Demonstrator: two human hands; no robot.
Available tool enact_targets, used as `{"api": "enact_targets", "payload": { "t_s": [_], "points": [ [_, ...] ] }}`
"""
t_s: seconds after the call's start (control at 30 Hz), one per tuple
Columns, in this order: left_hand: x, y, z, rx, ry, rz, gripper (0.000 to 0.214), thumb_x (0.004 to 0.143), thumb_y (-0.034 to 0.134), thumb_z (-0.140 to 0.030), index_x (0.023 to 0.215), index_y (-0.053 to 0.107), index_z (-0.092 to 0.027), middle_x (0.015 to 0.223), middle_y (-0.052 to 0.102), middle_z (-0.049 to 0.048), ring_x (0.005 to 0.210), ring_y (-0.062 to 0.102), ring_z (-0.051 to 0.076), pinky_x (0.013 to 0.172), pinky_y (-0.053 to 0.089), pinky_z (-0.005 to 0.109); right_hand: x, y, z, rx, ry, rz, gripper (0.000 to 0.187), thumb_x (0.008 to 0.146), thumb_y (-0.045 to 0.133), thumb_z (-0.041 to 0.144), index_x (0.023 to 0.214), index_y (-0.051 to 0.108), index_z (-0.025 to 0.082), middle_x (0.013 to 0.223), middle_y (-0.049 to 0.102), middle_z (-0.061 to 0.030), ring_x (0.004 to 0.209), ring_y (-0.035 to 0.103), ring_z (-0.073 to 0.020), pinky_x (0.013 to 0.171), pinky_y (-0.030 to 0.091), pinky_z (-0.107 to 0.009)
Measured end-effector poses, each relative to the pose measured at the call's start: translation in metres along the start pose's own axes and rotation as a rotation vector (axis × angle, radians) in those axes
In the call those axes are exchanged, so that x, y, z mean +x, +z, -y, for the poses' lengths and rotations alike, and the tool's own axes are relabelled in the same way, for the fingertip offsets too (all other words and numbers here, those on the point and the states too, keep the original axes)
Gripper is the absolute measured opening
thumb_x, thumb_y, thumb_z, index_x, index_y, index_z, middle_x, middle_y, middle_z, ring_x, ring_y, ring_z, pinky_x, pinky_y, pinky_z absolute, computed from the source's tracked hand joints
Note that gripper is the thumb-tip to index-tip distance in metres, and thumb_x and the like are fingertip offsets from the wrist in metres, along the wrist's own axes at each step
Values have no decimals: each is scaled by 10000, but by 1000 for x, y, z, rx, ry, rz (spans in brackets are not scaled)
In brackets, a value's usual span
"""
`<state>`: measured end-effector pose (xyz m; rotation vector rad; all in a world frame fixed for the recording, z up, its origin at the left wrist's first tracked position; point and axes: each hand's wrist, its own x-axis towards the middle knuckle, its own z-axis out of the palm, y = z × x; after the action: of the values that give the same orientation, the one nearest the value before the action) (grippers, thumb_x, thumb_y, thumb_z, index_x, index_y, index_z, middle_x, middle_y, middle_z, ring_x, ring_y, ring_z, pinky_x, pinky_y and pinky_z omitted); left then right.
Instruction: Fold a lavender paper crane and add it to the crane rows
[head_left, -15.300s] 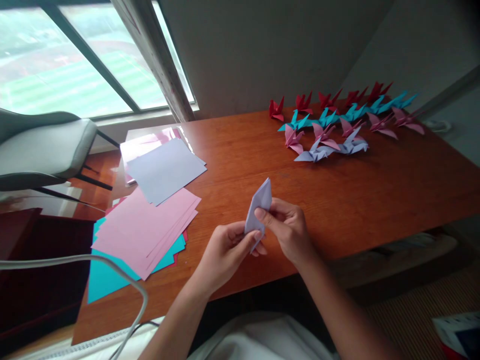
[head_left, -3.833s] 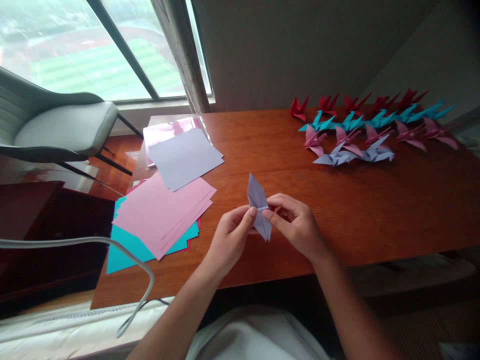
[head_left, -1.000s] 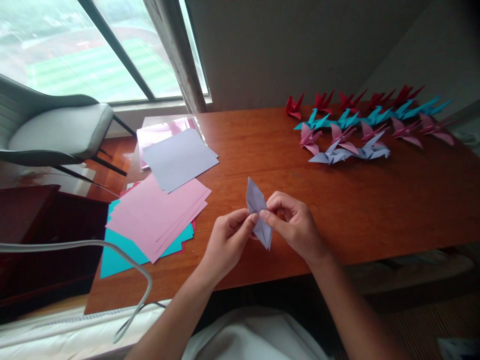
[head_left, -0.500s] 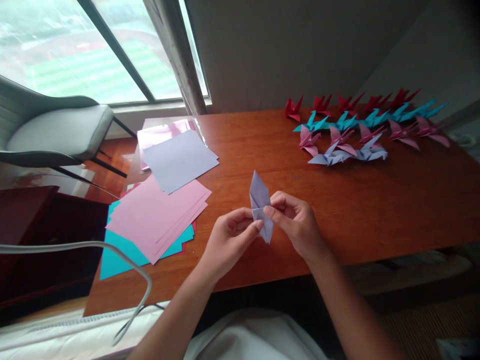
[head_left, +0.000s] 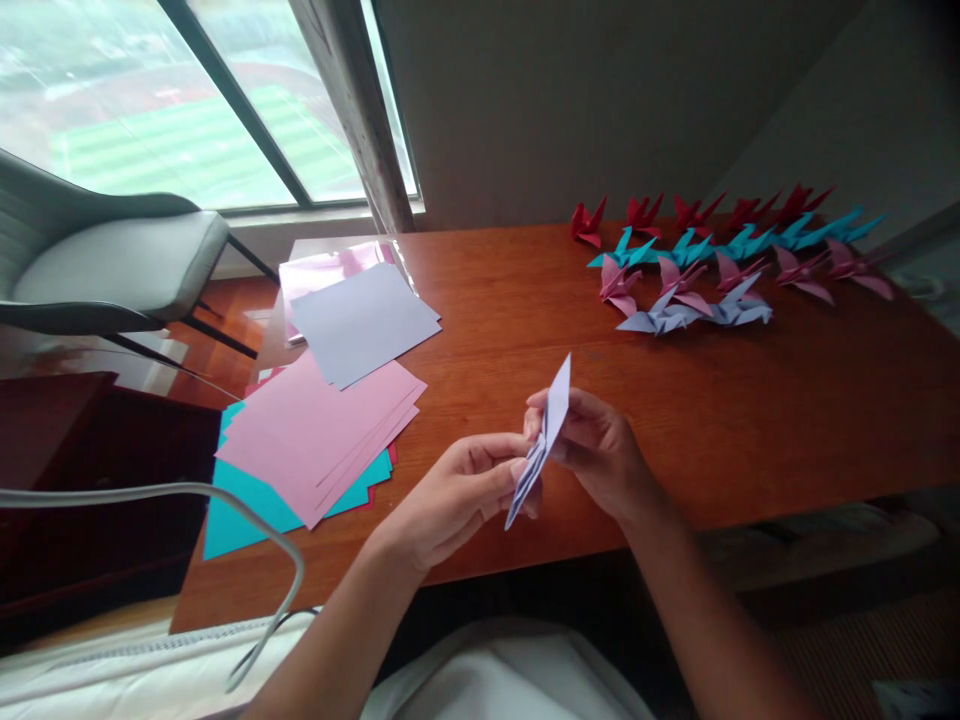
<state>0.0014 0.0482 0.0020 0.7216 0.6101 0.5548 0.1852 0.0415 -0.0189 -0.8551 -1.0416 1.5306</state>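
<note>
A folded pale lavender piece of origami paper (head_left: 553, 408) is held up above the near part of the table, tilted and seen nearly edge-on. My left hand (head_left: 469, 490) pinches its lower left side between thumb and fingers. On the upper right side, my right hand (head_left: 596, 445) grips the same piece, with part of its fingers hidden behind the paper. Two finished lavender cranes (head_left: 664, 315) sit beyond my right hand, in front of a row of pink cranes (head_left: 619, 285).
Turquoise cranes (head_left: 686, 247) and red cranes (head_left: 585, 222) line the back right of the wooden table (head_left: 495, 300). At left lie lavender sheets (head_left: 367, 325), pink sheets (head_left: 322, 430) and turquoise sheets (head_left: 247, 515). A grey cable (head_left: 247, 515) curves at the lower left.
The folded lavender paper has turned from face-on to nearly edge-on, its top leaning right. Both hands stay on it; my right fingers have shifted around its upper part.
</note>
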Motion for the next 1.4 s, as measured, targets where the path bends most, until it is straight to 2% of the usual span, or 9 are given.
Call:
{"api": "enact_targets", "payload": {
  "t_s": [0.13,0.27,0.33,0.53,0.73,0.87,1.0,1.2,1.4],
  "points": [
    [1,6,0,91,21,-5,332,878,712,-439,1025,735,-142,781,698,67,693,613,145,631,447,222,0,-1,-1,-29,-49,-56,186,766,842,325,904,724,285,842,680,8,792,629,-160,732,541,-305],
    [3,7,4,287,208,-218,267,883,692,-381,1005,754,-152,969,748,93,876,653,209,777,492,265,0,-2,-4,-106,-25,-145,198,768,821,411,836,696,273,838,691,-7,779,639,-182,700,555,-329],
    [4,3,6,235,281,-321,255,901,646,-365,1016,751,-163,1015,751,90,916,661,221,809,502,282,0,-2,-5,-152,-27,-171,205,769,817,415,832,696,262,835,694,-11,773,637,-182,714,552,-330],
    [5,2,9,381,300,-336,265,904,676,-370,1034,738,-148,944,749,71,850,659,194,767,496,257,2,2,-1,-292,-36,-119,162,821,773,367,826,674,239,815,652,-6,755,596,-175,704,501,-314],
    [8,6,7,404,294,-322,223,909,683,-335,984,757,-139,914,758,69,840,664,190,756,486,244,5,5,1,-417,-183,-110,67,848,750,275,825,696,243,867,629,-3,762,549,-155,649,423,-287],
    [7,2,4,296,250,-274,224,892,710,-318,1044,771,-165,975,771,62,921,678,201,813,491,245,5,4,2,-380,-189,-88,34,863,734,269,845,713,250,913,653,-14,837,590,-174,682,444,-297],
    [6,0,4,280,193,-226,250,914,680,-357,1024,788,-161,891,774,53,827,671,178,757,491,235,4,5,3,-262,-147,-66,60,852,741,240,815,694,247,895,649,-3,832,597,-173,703,463,-302],
    [6,4,8,440,297,-343,264,913,671,-370,947,797,-140,817,744,38,749,618,156,701,463,223,4,5,0,-307,-95,-52,35,890,695,243,856,693,236,880,623,-5,822,586,-170,713,471,-301],
    [6,4,10,498,344,-373,278,916,651,-375,916,781,-129,737,685,30,702,580,156,652,440,231,4,4,-5,-466,-215,-63,117,913,683,240,801,716,243,865,671,-16,889,636,-200,752,502,-327]
  ]
}}
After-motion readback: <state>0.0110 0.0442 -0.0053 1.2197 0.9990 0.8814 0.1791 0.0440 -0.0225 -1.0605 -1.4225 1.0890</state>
